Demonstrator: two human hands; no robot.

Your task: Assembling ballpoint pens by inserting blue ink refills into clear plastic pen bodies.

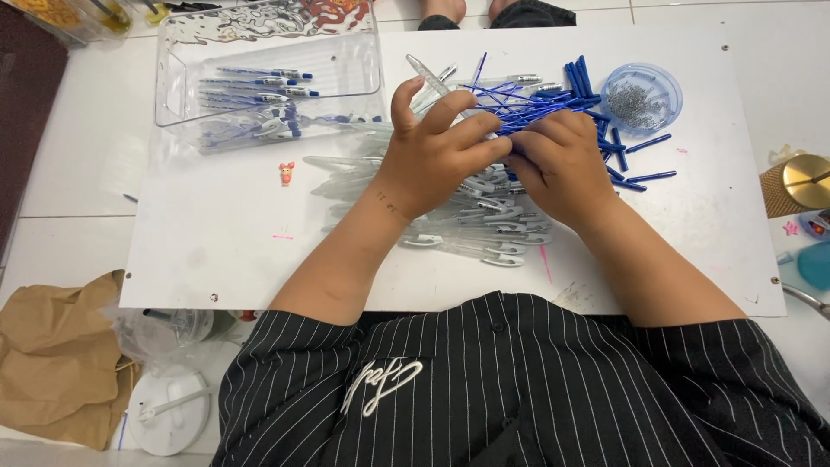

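Note:
My left hand [432, 151] and my right hand [562, 164] meet over a heap of pen parts on a white board [216, 251]. Both pinch something small between their fingertips; it looks like a thin blue refill, though the fingers hide it. Under the hands lies a pile of clear pen barrels with clips [484, 233]. Behind the fingers is a bundle of thin blue ink refills [519, 108], and blue caps [618, 160] are scattered to the right.
A clear plastic tray [359, 65] at the back left holds several assembled blue pens [259, 86]. A round blue dish of small metal springs [641, 97] sits back right. A tiny red figure [286, 172], a brown paper bag [60, 355] and a white lid [169, 411] lie left.

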